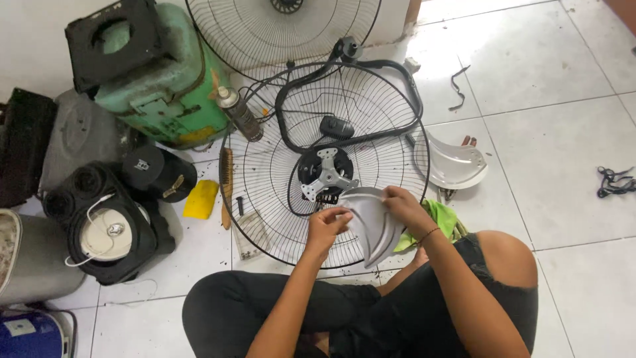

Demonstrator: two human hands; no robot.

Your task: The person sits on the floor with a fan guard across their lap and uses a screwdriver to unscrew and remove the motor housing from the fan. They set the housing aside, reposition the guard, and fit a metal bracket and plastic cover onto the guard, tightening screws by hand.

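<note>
I sit on a tiled floor over a round black wire fan guard (265, 192) lying flat. Both hands hold a curved silver fan blade (372, 225) above the guard's near edge. My left hand (326, 224) grips the blade's left edge, and my right hand (405, 207) grips its upper right side. A black motor hub with a silver cross-shaped bracket (326, 174) sits in the guard's middle, just beyond the blade. A second silver blade (456, 164) lies on the floor to the right.
Another wire guard (265, 30) leans at the back wall. A green tank (173, 86), spray can (240, 114), black speaker-like boxes (99, 219), yellow cloth (200, 197), brush (226, 182) and green rag (442, 217) surround the spot. Black cable ties (613, 180) lie far right.
</note>
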